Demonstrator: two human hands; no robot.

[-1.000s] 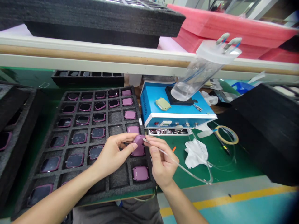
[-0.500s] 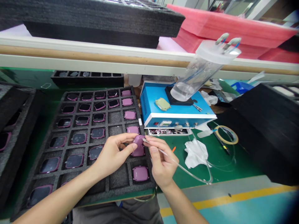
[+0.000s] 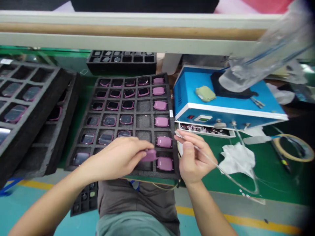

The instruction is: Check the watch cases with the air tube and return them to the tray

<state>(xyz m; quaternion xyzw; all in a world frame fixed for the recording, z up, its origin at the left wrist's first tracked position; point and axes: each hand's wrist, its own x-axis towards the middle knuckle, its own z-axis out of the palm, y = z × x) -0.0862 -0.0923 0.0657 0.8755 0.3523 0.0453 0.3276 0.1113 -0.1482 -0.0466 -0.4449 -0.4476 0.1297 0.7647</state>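
Observation:
A purple watch case (image 3: 150,155) is pinched by the fingertips of my left hand (image 3: 118,159), low over the fourth column of the black foam tray (image 3: 174,147), near its front edge. I cannot tell whether the case touches the compartment floor. To its right, my right hand (image 3: 197,159) is closed round the end of a thin clear tube (image 3: 227,175), its narrow tip pointing up and left above the tray's right rim. Purple cases lie back up in the right column, among them a nearby watch case (image 3: 164,163). Dark-screened purple watches (image 3: 105,139) occupy the columns further left.
A blue control box (image 3: 231,116) stands behind my right hand, carrying a pale green watch case (image 3: 205,93) and a clear cylinder (image 3: 236,78). Crumpled white tissue (image 3: 237,159) and a tape roll (image 3: 300,146) lie right. Stacked foam trays (image 3: 49,95) stand left; a shelf edge (image 3: 123,44) crosses behind.
My left hand has carried the purple case away from the tube tip, down towards a front compartment. My right hand still grips the tube. The view has tilted down and shifted left.

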